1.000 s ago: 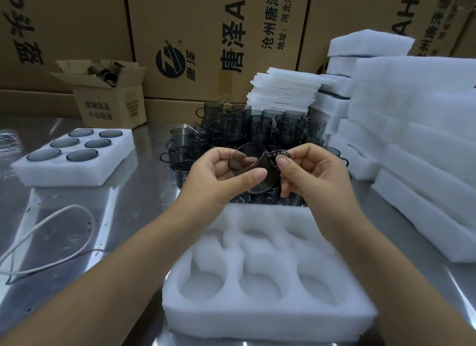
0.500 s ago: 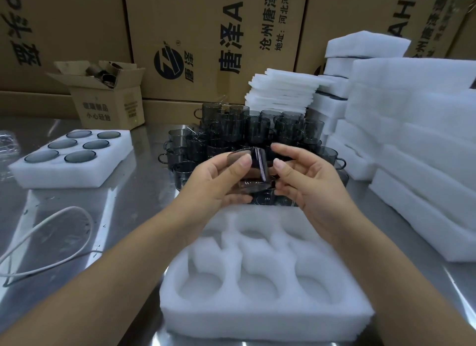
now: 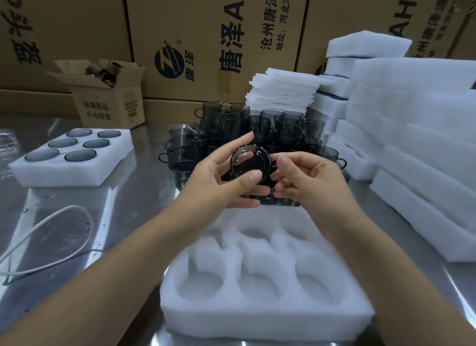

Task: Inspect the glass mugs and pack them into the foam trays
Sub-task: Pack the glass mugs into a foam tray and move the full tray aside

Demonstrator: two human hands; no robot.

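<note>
**Layout on the tabletop**

An empty tray [image 3: 265, 317] is set nearest, at the centre of the tabletop [image 3: 144, 191]. Above its far edge a mug [image 3: 248, 165] is held between the left hand [image 3: 221, 186] and the right hand [image 3: 313, 183]. Behind them a mug cluster [image 3: 260, 129] is massed, with a sheet stack [image 3: 283, 93] behind it. A filled tray [image 3: 77, 177] is placed to the left, a small carton [image 3: 110, 108] behind it and a cable [image 3: 67, 207] before it. Foam blocks [image 3: 425, 139] are piled along the right. Large cartons [image 3: 206, 23] are ranged across the back.

Smoky glass mug [image 3: 248, 162] raised, tipped end-on toward camera; mug cluster [image 3: 286, 129] behind; empty foam tray [image 3: 257, 317] nearest; filled foam tray [image 3: 64, 173] at left.
</note>
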